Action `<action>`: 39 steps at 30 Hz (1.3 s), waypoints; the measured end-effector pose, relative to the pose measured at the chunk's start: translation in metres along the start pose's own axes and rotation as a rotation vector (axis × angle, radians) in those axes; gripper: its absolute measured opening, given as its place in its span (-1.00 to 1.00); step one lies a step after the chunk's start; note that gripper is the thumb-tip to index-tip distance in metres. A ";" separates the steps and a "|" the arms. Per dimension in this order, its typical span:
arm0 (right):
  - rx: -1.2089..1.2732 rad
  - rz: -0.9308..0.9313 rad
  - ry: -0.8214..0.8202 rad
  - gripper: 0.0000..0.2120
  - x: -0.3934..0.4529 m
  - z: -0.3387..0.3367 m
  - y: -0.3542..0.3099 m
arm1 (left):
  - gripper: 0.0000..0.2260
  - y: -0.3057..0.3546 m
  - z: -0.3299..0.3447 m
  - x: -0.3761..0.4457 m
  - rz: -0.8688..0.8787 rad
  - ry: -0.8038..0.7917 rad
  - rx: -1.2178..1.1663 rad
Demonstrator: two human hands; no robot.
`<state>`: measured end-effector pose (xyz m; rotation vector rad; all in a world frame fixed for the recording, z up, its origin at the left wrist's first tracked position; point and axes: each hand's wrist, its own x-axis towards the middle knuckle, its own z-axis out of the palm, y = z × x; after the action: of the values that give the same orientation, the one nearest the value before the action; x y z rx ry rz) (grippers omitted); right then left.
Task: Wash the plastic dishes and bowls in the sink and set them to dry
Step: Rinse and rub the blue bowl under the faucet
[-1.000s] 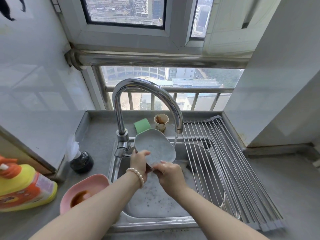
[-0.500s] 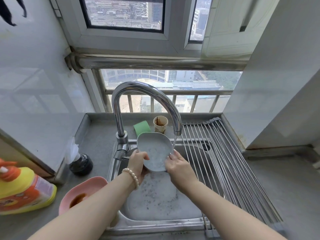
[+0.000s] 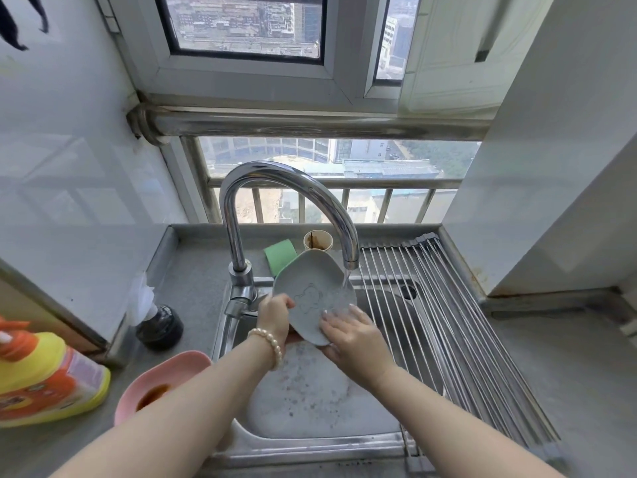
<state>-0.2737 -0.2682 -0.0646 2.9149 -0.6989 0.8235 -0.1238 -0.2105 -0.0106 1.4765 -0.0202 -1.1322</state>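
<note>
Since the earlier frame the pale grey-blue plastic dish [image 3: 312, 294] has turned under the chrome gooseneck tap [image 3: 286, 208], its embossed underside now facing the viewer. The left hand [image 3: 274, 313] grips its left edge; the right hand [image 3: 351, 331] presses flat fingers against its near face. Rinsing appears under way; the steel roll-up drying rack [image 3: 448, 322] at right awaits it.

Bright daylight from the window [image 3: 248, 25], glare on the faucet [image 3: 293, 188], wide-angle bowing at edges
</note>
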 end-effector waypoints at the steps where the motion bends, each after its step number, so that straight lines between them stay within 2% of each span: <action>1: -0.087 0.065 -0.140 -0.65 0.002 -0.003 0.003 | -0.71 0.000 -0.001 0.000 -0.012 -0.013 0.033; 3: -0.152 0.185 -0.379 -0.41 0.005 -0.004 0.005 | -0.74 0.000 0.000 -0.002 -0.038 -0.044 0.105; 4: -0.181 0.205 -0.454 -0.39 0.006 -0.003 0.003 | -0.77 -0.001 0.001 -0.004 -0.036 -0.055 0.127; 5: -0.225 0.200 -0.442 -0.40 0.007 -0.002 -0.001 | -0.82 -0.002 0.002 -0.006 -0.028 -0.063 0.121; 7: -0.225 0.171 -0.304 -0.54 0.010 0.000 -0.009 | -0.88 -0.007 0.007 -0.013 0.001 -0.065 0.038; 9: -0.083 0.139 -0.148 -0.68 0.016 -0.001 -0.020 | -0.80 -0.016 0.012 -0.022 0.069 -0.060 -0.045; 11: 0.064 0.124 -0.028 -0.70 0.017 0.000 -0.029 | -0.72 -0.022 0.014 -0.028 0.125 -0.042 -0.108; 13: 0.208 0.151 0.035 -0.72 0.015 0.003 -0.035 | -0.71 -0.018 0.013 -0.025 0.133 -0.014 -0.159; 16: 0.387 0.182 0.133 -0.88 0.006 0.009 -0.024 | -0.73 -0.005 0.007 -0.015 0.149 -0.017 -0.112; 19: 0.208 -0.003 0.095 -0.97 -0.005 0.009 0.001 | -0.71 0.005 -0.002 -0.009 0.144 -0.061 0.033; 21: -0.010 -0.067 -0.023 -0.81 -0.009 0.009 0.009 | -0.67 0.008 -0.006 -0.008 0.113 -0.094 0.100; 23: -0.195 -0.026 -0.132 -0.64 -0.008 0.010 0.008 | -0.63 0.013 -0.006 -0.009 0.071 -0.132 0.128; 25: -0.294 -0.004 -0.151 -0.61 -0.006 0.012 0.005 | -0.61 0.015 -0.006 -0.008 0.053 -0.182 0.120; 27: -0.214 0.048 -0.086 -0.60 -0.002 0.012 0.000 | -0.65 0.012 -0.003 -0.011 0.072 -0.209 0.049; 30: 0.069 0.081 0.087 -0.87 0.011 0.002 -0.025 | -0.72 -0.008 0.005 -0.020 0.098 -0.172 -0.085; 31: 0.163 0.108 0.136 -0.90 0.016 -0.001 -0.035 | -0.77 -0.014 0.007 -0.022 0.093 -0.161 -0.118; 33: 0.385 0.214 0.197 -0.85 0.023 -0.006 -0.045 | -0.80 -0.017 0.011 -0.021 0.056 -0.156 -0.173; 35: 0.542 0.250 0.238 -0.82 0.022 -0.005 -0.043 | -0.69 -0.012 0.011 -0.015 0.004 -0.135 -0.166; 37: 0.489 0.148 0.270 -0.73 0.014 -0.001 -0.031 | -0.58 -0.005 0.008 -0.013 -0.045 -0.111 -0.102; 39: 0.339 -0.009 0.228 -0.72 0.007 0.001 -0.011 | -0.50 -0.002 0.004 -0.012 -0.076 -0.115 -0.035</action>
<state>-0.2628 -0.2612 -0.0613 3.0274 -0.5752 1.3695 -0.1339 -0.2058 -0.0042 1.3899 -0.0235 -1.2723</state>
